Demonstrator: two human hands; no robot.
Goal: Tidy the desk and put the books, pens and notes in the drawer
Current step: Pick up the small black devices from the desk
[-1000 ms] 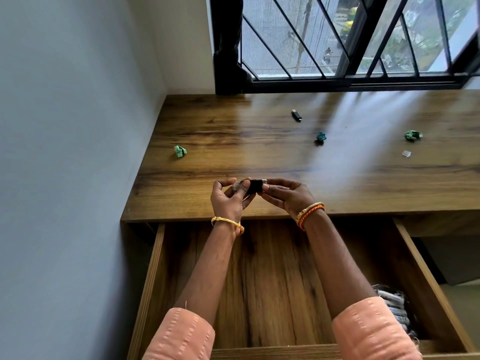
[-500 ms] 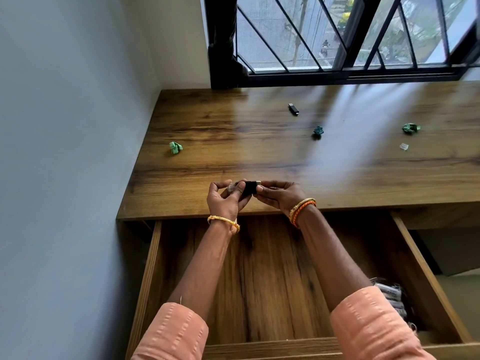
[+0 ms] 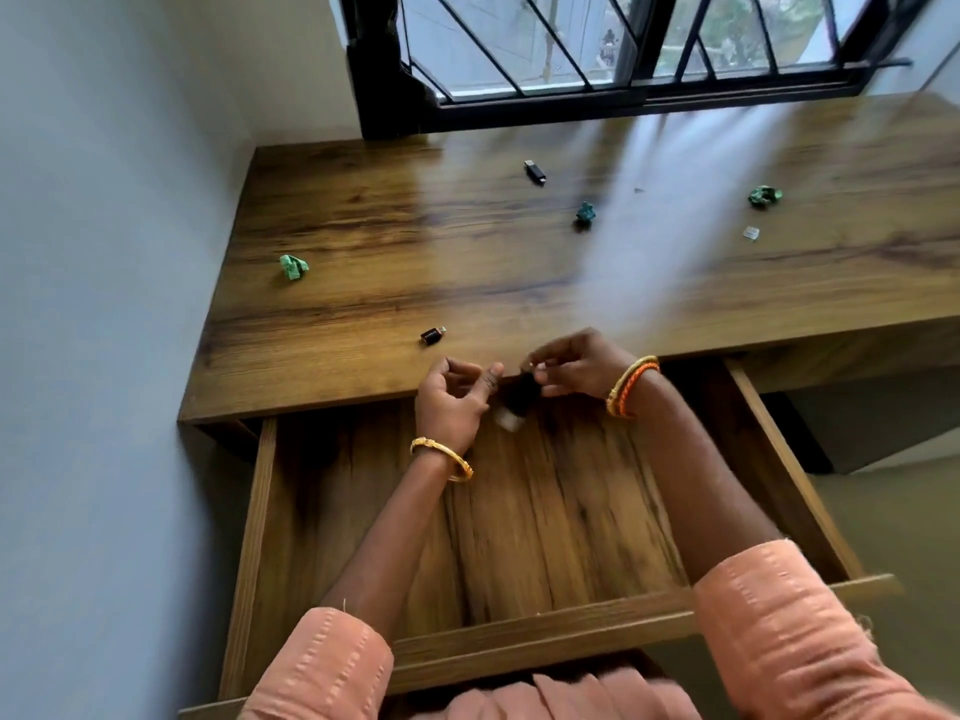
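Drawer (image 3: 519, 517) gapes beneath my wrists; a small dark object (image 3: 514, 402), blurred, hangs at the desk (image 3: 467, 283) edge, pinched by my right hand (image 3: 571, 363). My left hand (image 3: 454, 400) curls loosely empty at its nine o'clock. I'd lower it before releasing.

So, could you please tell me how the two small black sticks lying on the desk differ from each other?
The black stick by the window lies far back on the desk, while the black stick near the front edge lies close to the left hand. The far one looks longer and slimmer; the near one looks shorter and stubbier. The far one's light tip points toward the window, the near one's to the right. Both are dark with one pale end.
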